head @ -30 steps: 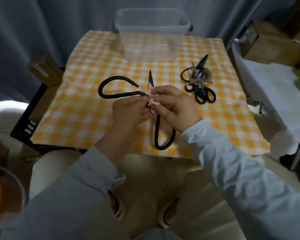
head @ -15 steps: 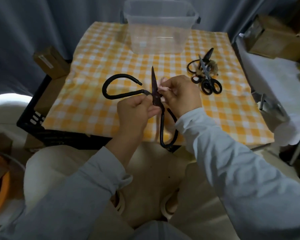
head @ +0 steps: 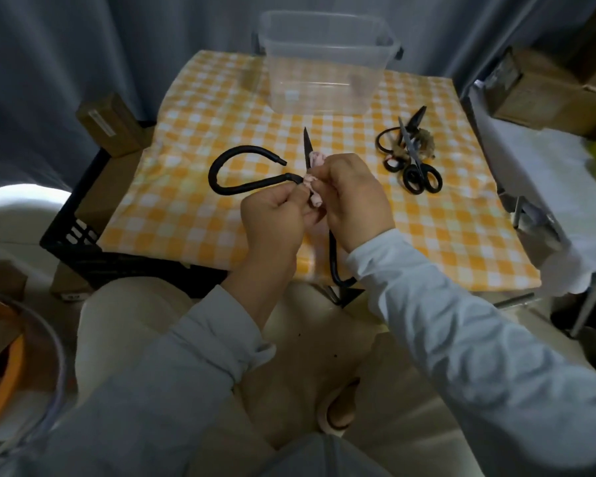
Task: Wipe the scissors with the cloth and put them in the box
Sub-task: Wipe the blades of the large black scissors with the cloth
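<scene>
One small cardboard carton (head: 109,127) far left, on one black crate (head: 80,242). One large black scissors (head: 241,173) held over front of checked tablecloth (head: 193,208), tip toward one clear plastic box (head: 324,63) at back. Left hand (head: 272,218) fingers curled, gripping scissors near pivot. One pink cloth (head: 312,187) bunched on blade, pinched by right hand (head: 355,201). Right: scissors pile (head: 413,156), at least two pairs, exact count unclear.

Grey curtain (head: 83,46) behind a yellow-checked table (head: 444,235), cardboard boxes (head: 547,87) either side, dim light.
</scene>
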`<state>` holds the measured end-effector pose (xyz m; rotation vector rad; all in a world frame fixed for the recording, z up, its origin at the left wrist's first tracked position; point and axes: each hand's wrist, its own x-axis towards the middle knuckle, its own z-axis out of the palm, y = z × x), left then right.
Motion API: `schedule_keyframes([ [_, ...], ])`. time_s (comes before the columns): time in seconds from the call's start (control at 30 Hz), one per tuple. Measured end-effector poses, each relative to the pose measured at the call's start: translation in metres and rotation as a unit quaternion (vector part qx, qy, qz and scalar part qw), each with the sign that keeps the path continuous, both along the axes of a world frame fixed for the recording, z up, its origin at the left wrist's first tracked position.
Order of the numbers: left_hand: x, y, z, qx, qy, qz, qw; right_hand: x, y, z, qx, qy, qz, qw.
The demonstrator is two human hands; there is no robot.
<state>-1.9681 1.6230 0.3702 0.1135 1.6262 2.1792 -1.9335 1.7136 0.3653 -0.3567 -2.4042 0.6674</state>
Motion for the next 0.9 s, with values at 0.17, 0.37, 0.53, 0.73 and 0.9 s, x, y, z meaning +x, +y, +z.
schedule_keyframes([
  [0.17,0.003,0.001,-0.003,-0.023,0.043,-0.009,0.999,0.001,0.006,0.005,-0.032,-0.001,-0.019,0.999],
  [0.37,0.002,-0.001,-0.007,-0.026,0.010,-0.023,0.999,0.005,0.028,0.023,-0.259,0.031,-0.058,0.964],
  [0.53,0.004,-0.003,-0.003,-0.023,0.000,-0.043,0.999,0.015,0.029,0.043,-0.250,-0.187,0.017,0.950],
  [0.73,0.004,-0.007,0.004,-0.024,-0.020,-0.078,0.996,0.023,0.037,0.042,-0.250,-0.160,0.074,0.952],
  [0.9,0.007,-0.013,0.000,-0.053,0.035,-0.105,0.993,0.022,0.042,0.040,-0.295,-0.166,0.060,0.939],
])
